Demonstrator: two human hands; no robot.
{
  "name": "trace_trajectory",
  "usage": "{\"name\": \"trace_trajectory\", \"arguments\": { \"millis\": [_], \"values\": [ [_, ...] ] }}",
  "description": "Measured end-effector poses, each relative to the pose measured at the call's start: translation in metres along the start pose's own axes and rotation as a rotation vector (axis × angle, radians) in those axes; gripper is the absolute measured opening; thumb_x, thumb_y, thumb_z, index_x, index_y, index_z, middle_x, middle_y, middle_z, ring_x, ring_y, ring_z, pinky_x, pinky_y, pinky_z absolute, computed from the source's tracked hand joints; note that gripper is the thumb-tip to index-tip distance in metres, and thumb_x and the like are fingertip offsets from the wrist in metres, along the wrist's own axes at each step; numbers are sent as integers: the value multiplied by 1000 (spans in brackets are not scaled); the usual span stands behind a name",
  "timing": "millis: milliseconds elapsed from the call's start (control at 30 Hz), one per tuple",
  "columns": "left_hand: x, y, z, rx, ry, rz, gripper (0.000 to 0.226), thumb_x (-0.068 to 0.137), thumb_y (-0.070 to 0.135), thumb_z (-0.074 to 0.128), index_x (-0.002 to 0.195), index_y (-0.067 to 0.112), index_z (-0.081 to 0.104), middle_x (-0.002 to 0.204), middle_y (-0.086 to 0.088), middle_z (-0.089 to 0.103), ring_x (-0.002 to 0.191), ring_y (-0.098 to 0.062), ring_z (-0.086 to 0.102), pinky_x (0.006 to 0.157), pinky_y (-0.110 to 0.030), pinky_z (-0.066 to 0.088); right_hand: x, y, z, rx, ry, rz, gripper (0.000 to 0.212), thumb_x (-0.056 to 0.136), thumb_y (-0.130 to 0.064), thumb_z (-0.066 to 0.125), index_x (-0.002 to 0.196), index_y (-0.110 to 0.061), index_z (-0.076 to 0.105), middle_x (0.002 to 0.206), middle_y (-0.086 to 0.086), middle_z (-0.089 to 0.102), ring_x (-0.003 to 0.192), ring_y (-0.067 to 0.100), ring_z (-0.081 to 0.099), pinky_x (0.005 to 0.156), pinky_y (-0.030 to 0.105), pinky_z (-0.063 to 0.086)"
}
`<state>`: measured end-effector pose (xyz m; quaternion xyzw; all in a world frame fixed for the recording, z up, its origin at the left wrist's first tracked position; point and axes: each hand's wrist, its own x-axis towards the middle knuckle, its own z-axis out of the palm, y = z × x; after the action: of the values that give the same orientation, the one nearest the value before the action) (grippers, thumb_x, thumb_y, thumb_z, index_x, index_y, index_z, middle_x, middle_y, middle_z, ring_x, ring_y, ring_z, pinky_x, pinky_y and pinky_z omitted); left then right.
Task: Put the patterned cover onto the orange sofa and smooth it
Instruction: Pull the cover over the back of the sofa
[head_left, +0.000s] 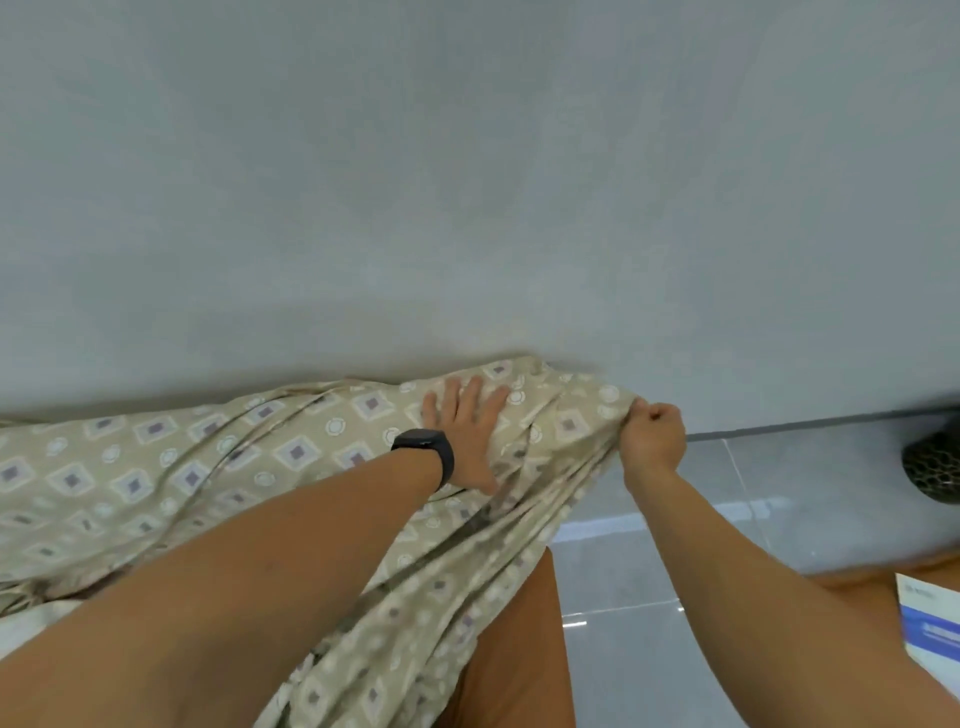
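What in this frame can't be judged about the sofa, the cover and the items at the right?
- Head view: most of the orange sofa is hidden under the patterned cover.
- The dark mesh object is cut by the right edge; unidentifiable.
- Text on the white and blue paper is blurred.
- The cover's corner is hidden inside the right hand; the left hand lies flat.

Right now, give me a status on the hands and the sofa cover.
Left hand flat on patterned cover. Right hand gripping its corner. Orange sofa still partly bare. Nothing in the way.
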<state>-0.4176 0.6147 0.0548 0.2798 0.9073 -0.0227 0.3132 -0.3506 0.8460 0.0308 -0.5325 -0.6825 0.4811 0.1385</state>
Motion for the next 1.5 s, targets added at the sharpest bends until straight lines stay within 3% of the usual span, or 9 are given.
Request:
{"name": "trace_trajectory", "arguments": {
  "millis": [133,300,467,700,833,933,1033,1167,1500],
  "values": [
    [10,-1,12,42,64,-13,134,74,45,79,148,40,-33,162,-3,-29,148,-35,-28,117,-62,-11,39,-28,-6,9,192,-112,8,99,-20,47,93,-16,44,88,10,57,82,28,55,82,41,46],
    [18,-5,17,75,127,7,127,80,30,73,147,39,-33,164,-4,-23,150,-36,-22,117,-63,-8,20,-12,36,-247,-120,-39,37,104,-27,37,136,-12,48,140,14,48,121,37,53,100,43,41],
    [20,-8,10,67,70,25,128,76,35,76,148,41,-31,163,-1,-23,150,-35,-20,117,-62,-7,-69,5,65,-287,-75,-307,44,100,-22,45,143,-25,48,153,1,38,134,30,37,108,49,28],
    [-4,-20,9,-413,413,93,94,73,36,76,154,36,28,163,-1,18,149,-19,19,121,-46,6,-103,-6,75,-613,-234,-597,38,100,-31,45,136,-28,55,152,1,39,138,28,29,109,47,24],
    [-42,-82,25,-313,747,-185,49,84,27,61,133,27,54,135,0,51,124,-26,45,103,-41,34,-107,-12,84,-757,-371,-940,31,97,-37,52,126,-28,61,130,-1,53,118,27,43,96,43,30],
    [-73,-138,38,-277,639,-387,40,93,42,54,128,21,54,126,-3,54,115,-28,46,100,-41,41,-110,-18,94,-775,-360,-953,16,98,-35,55,108,-27,65,114,-2,57,108,27,47,89,41,31],
    [-86,-158,43,-253,529,-311,45,96,51,54,128,20,52,124,-1,50,115,-28,45,99,-39,41,-108,-21,99,-858,-335,-928,12,101,-32,52,100,-27,62,107,-4,59,104,25,48,86,39,30],
    [-84,-152,27,-273,466,-255,9,104,26,45,105,20,52,109,-1,55,105,-26,49,79,-35,38,-106,-27,95,-894,-322,-983,16,103,-28,45,104,-22,60,104,0,61,101,25,55,86,37,32],
    [-61,-72,14,-410,292,-66,23,89,5,46,93,28,48,97,4,52,83,-22,50,74,-38,47,-63,-24,51,-877,-190,-838,11,99,-17,48,99,-21,58,104,7,60,93,32,57,76,39,34]
  ]
}}
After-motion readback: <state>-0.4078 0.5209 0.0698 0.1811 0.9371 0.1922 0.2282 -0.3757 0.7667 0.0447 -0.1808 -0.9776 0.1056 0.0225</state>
